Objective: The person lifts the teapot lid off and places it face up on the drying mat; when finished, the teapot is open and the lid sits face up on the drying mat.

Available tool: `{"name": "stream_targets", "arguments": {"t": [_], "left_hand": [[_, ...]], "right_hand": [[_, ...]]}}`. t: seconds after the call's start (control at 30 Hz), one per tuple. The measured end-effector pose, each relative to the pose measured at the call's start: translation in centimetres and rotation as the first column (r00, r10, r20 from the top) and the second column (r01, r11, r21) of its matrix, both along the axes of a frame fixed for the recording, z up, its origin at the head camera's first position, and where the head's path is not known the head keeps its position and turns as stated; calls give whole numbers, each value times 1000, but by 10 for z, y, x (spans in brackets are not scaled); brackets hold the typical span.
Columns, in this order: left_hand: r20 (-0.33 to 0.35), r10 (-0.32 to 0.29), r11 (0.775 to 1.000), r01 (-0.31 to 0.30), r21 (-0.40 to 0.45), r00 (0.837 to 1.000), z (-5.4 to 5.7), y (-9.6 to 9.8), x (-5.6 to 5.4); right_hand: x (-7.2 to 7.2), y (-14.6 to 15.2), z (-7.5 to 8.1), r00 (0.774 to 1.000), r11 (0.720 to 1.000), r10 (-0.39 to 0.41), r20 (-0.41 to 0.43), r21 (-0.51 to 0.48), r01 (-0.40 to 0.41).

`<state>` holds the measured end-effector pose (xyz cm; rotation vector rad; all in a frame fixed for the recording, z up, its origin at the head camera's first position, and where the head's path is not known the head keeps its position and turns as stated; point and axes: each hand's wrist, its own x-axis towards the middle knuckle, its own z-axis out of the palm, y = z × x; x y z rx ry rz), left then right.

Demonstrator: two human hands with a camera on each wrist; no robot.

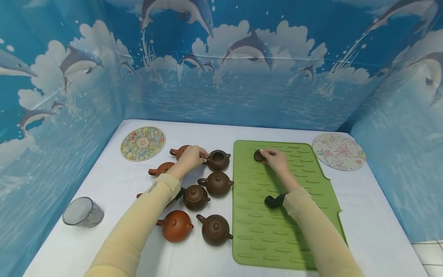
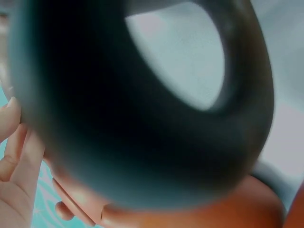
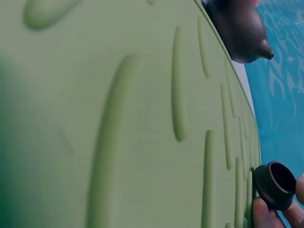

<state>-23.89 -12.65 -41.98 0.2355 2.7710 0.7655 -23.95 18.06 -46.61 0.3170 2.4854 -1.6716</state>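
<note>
My left hand (image 1: 194, 157) pinches the handle of a dark brown teapot (image 1: 221, 165) whose round top opening is uncovered. In the left wrist view its fingers (image 2: 21, 164) show at the left edge, and a blurred dark teapot handle (image 2: 237, 156) fills much of the picture. Over the far part of the green mat (image 1: 249, 207), my right hand (image 1: 278, 161) holds a small dark teapot lid (image 1: 258, 156) between thumb and fingers. The right wrist view shows that lid (image 3: 270, 192) tilted, its hollow underside visible; whether it touches the mat I cannot tell.
Lidded brown teapots (image 1: 217, 184) and reddish ones (image 1: 176, 226) stand left of the mat, some partly behind my left arm. A clear glass (image 1: 84, 212) is at the left. Round patterned mats (image 1: 143, 144) lie at both back corners. Dolphin-printed curtains (image 1: 221, 100) enclose the table.
</note>
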Motion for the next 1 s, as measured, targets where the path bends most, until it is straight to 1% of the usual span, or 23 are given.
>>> {"name": "stream_targets", "arguments": {"t": [0.1, 0.23, 0.33, 0.6, 0.83, 0.93, 1.0], "left_hand": [[5, -2, 1000, 2, -6, 1000, -1, 0, 0], [12, -6, 1000, 6, -6, 1000, 0, -2, 1], [6, -10, 1000, 10, -7, 1000, 1, -3, 1], [5, -6, 1000, 6, -9, 1000, 1, -1, -2], [-15, 1, 1000, -1, -21, 1000, -1, 0, -2], [-12, 3, 1000, -3, -23, 1000, -1, 0, -2], [-9, 5, 1000, -5, -21, 1000, 0, -1, -3]], "right_hand": [[0, -1, -1, 1000, 998, -4, -6, 56, 4], [1, -3, -2, 1000, 993, 8, 16, 117, -10], [0, -4, -1, 999, 992, 13, 37, 123, -17], [0, 0, 2, 998, 996, 31, 61, 87, -37], [1, 2, 1, 999, 999, 2, 51, 33, -3], [2, 2, 2, 999, 1000, -9, 52, 30, 8], [3, 2, 4, 999, 998, -14, 43, 55, 11]]}}
